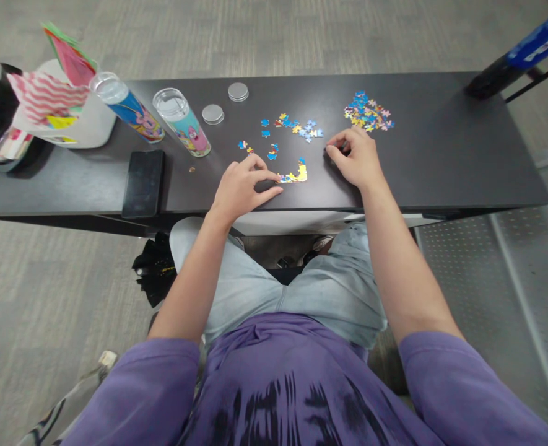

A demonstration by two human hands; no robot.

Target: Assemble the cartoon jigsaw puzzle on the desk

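Observation:
An L-shaped strip of joined jigsaw pieces (pixel 302 173), mostly yellow, lies near the table's front edge. My left hand (pixel 242 189) rests at the strip's left end, thumb and forefinger apart, a fingertip touching or very near it. To the right, my right hand (pixel 358 160) is low over the table with its fingers bent and the tips close together; whether a small piece is between them is hidden. Beyond the hands lie loose light-blue jigsaw pieces (pixel 309 131), a few blue pieces (pixel 272 151), and a mixed pile of jigsaw pieces (pixel 366 113) behind my right hand.
On the dark table (pixel 445 142) stand two clear-lidded picture tubes, one pink and teal (pixel 190 130), one blue (pixel 137 114). Two silver lids (pixel 213 114) lie nearby. A black phone (pixel 143 184) is at the left front, and a white bin (pixel 88 127) holds colourful paper.

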